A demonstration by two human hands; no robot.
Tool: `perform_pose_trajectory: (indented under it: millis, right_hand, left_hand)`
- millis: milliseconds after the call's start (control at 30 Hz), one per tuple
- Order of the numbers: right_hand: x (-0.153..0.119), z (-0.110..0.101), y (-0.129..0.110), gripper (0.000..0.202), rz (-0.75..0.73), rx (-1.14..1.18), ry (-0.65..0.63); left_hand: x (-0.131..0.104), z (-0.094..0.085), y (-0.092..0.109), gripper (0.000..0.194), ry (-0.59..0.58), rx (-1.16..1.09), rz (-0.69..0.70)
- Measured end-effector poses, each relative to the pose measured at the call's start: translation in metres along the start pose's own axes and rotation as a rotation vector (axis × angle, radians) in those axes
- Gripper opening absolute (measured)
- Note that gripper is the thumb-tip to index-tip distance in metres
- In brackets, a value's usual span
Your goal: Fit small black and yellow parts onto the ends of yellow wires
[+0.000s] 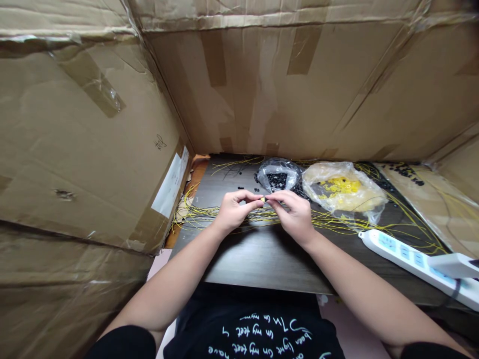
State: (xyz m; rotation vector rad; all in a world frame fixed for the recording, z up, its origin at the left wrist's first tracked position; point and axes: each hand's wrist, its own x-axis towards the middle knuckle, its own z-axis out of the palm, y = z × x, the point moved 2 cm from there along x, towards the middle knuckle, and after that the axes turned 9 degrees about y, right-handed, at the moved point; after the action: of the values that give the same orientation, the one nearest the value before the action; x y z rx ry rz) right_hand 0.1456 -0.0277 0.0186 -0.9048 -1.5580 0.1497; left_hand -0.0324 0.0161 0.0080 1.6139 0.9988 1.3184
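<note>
My left hand (234, 210) and my right hand (295, 214) meet fingertip to fingertip above the dark table (258, 259). Between them is a tiny yellow and black piece (263, 199), pinched from both sides; its details are too small to make out. A bundle of thin yellow and black wires (322, 217) runs across the table below and behind the hands. Just beyond my right hand lies an open clear bag of small black parts (277, 180). To its right, another clear bag holds small yellow parts (342, 185).
A white power strip (404, 254) with a plug in it lies at the right. Cardboard walls (262, 89) enclose the back and left. More black parts (407, 172) rest on cardboard at the back right. A few loose black pieces (241, 188) lie left of the bags.
</note>
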Motion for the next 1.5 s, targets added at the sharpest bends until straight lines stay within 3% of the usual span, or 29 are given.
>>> perform_pose_trajectory:
  millis: [433, 633, 767, 933, 1067, 1167, 1333, 1500]
  right_hand:
    - [-0.004, 0.001, 0.005, 0.016, -0.111, -0.069, -0.033]
    - [-0.003, 0.002, 0.001, 0.014, -0.068, -0.075, -0.038]
    - [-0.002, 0.003, 0.001, 0.014, 0.092, -0.029, -0.062]
    - [-0.004, 0.008, 0.014, 0.025, 0.575, 0.175, -0.210]
    - [-0.004, 0.010, 0.024, 0.035, 0.798, 0.384, -0.333]
    - [-0.006, 0.010, 0.026, 0.034, 0.853, 0.473, -0.334]
    - [-0.007, 0.013, 0.017, 0.024, 0.830, 0.706, -0.239]
    - [-0.007, 0.015, 0.009, 0.028, 0.979, 0.867, -0.206]
  left_hand:
    - [0.000, 0.000, 0.003, 0.022, -0.007, 0.071, 0.070]
    - [0.000, -0.001, 0.007, 0.020, 0.012, 0.146, 0.179]
    - [-0.001, -0.002, 0.012, 0.016, 0.017, 0.220, 0.336]
    - [0.000, -0.005, 0.013, 0.010, -0.030, 0.321, 0.587]
    - [0.000, -0.005, 0.012, 0.008, -0.076, 0.361, 0.672]
    - [0.001, -0.005, 0.012, 0.007, -0.085, 0.358, 0.656]
    - [0.004, -0.007, 0.016, 0.010, -0.016, 0.247, 0.517]
    - [0.005, -0.007, 0.020, 0.010, 0.017, 0.185, 0.463]
